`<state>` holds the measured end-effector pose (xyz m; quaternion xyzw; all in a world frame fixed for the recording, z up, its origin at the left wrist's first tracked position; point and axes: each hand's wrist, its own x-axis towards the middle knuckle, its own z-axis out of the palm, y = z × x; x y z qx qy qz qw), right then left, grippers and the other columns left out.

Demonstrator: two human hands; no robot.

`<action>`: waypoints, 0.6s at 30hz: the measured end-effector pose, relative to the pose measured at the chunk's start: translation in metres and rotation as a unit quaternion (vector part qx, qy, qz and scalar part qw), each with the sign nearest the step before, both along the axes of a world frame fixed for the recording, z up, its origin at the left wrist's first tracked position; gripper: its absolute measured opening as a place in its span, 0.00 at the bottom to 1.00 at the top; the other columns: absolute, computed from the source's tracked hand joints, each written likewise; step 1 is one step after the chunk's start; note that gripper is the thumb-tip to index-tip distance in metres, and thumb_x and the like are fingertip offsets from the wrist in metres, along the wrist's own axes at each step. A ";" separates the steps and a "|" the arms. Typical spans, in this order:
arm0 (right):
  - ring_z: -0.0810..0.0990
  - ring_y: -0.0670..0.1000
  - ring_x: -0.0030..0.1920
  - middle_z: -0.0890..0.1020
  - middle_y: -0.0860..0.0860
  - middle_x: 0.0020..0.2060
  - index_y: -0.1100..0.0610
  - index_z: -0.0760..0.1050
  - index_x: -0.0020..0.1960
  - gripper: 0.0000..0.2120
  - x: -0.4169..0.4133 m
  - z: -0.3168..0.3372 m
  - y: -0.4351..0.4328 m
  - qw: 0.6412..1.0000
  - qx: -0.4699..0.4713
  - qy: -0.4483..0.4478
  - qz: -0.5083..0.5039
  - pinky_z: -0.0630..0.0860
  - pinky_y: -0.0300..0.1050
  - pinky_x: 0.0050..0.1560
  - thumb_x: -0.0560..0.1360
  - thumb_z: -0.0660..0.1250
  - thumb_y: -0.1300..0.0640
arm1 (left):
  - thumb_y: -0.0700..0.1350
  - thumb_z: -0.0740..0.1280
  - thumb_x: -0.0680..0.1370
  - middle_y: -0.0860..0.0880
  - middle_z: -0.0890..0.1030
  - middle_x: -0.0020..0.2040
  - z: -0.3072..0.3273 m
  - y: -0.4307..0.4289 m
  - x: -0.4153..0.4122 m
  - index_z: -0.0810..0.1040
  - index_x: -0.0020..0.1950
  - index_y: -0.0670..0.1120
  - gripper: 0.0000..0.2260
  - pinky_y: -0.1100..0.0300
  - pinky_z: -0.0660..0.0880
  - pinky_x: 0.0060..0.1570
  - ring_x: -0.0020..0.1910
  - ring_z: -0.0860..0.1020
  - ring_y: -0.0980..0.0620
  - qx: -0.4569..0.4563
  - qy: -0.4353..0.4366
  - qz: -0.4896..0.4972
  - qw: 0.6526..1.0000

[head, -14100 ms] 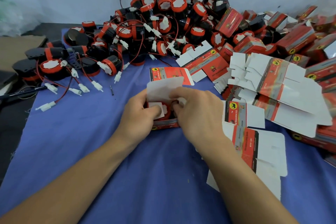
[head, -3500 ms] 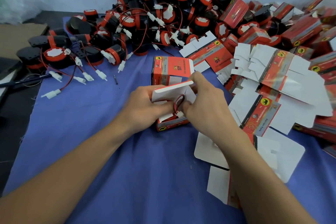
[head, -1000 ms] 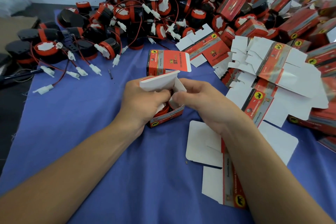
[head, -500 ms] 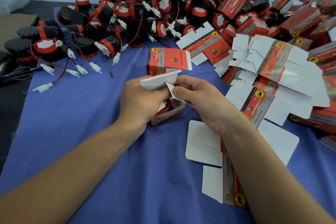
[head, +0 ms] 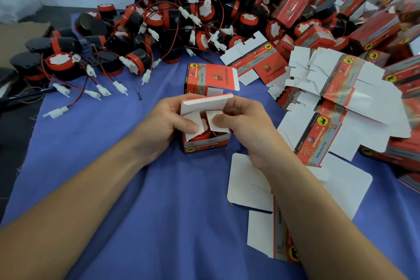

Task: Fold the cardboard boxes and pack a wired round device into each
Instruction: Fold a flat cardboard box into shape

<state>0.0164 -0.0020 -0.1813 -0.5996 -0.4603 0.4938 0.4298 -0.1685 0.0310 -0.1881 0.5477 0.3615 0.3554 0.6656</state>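
Note:
A small red cardboard box [head: 206,143] stands on the blue cloth [head: 136,188] at the centre, its white top lid [head: 205,102] raised. A red-and-black round device [head: 201,135] sits inside, partly hidden by the flaps. My left hand [head: 168,120] grips the box's left side, thumb pressing the left white flap [head: 193,120] down. My right hand [head: 245,120] grips the right side, thumb pressing the right flap [head: 214,121] inward.
Another folded box [head: 209,78] stands open just behind. A big heap of wired round devices [head: 193,18] fills the back. Flat box blanks [head: 341,102] lie at the right and near my right forearm [head: 261,209]. Packed boxes [head: 375,27] pile at the far right.
Both thumbs have pushed the two side flaps down over the device; half a second ago the right flap still stood up. The lid stays raised.

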 end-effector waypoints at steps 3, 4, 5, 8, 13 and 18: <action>0.87 0.46 0.48 0.88 0.44 0.44 0.48 0.83 0.49 0.13 -0.001 0.001 0.000 1.000 0.016 -0.013 -0.017 0.83 0.52 0.57 0.75 0.72 0.67 | 0.22 0.66 0.68 0.40 0.86 0.56 -0.002 0.003 0.002 0.84 0.60 0.43 0.25 0.54 0.82 0.54 0.58 0.84 0.40 0.024 0.041 0.040 0.998; 0.87 0.47 0.49 0.88 0.45 0.44 0.49 0.83 0.49 0.13 -0.001 0.001 0.000 0.999 0.023 -0.015 -0.016 0.83 0.54 0.57 0.75 0.72 0.67 | 0.21 0.65 0.69 0.42 0.88 0.52 -0.003 0.004 0.003 0.86 0.56 0.45 0.25 0.57 0.83 0.50 0.54 0.86 0.43 0.030 0.040 0.059 0.997; 0.86 0.47 0.49 0.88 0.45 0.43 0.50 0.83 0.48 0.13 0.000 0.000 0.000 0.999 0.033 -0.014 -0.014 0.83 0.54 0.56 0.74 0.72 0.68 | 0.21 0.65 0.69 0.45 0.88 0.49 -0.004 0.005 0.003 0.88 0.51 0.48 0.25 0.60 0.82 0.46 0.50 0.86 0.47 0.041 0.041 0.075 0.995; 0.86 0.48 0.50 0.88 0.47 0.45 0.51 0.86 0.44 0.13 0.001 -0.001 -0.002 0.998 0.062 0.010 0.000 0.85 0.51 0.52 0.74 0.73 0.69 | 0.22 0.65 0.71 0.52 0.88 0.45 -0.006 0.004 0.004 0.90 0.39 0.53 0.27 0.64 0.81 0.44 0.47 0.86 0.55 0.089 0.058 0.094 0.990; 0.81 0.38 0.59 0.86 0.38 0.52 0.50 0.89 0.47 0.19 0.023 0.008 -0.001 0.994 0.045 -0.023 0.098 0.79 0.33 0.54 0.77 0.67 0.72 | 0.21 0.63 0.71 0.52 0.88 0.53 0.004 0.008 -0.009 0.89 0.47 0.46 0.23 0.67 0.79 0.50 0.56 0.85 0.56 0.124 0.089 -0.002 0.988; 0.71 0.27 0.64 0.79 0.37 0.62 0.49 0.86 0.58 0.16 0.033 0.019 -0.007 0.975 0.067 -0.114 0.179 0.73 0.29 0.58 0.76 0.68 0.65 | 0.37 0.68 0.67 0.57 0.86 0.59 0.014 0.009 -0.022 0.89 0.53 0.48 0.17 0.69 0.75 0.59 0.63 0.81 0.61 0.194 0.165 -0.050 0.966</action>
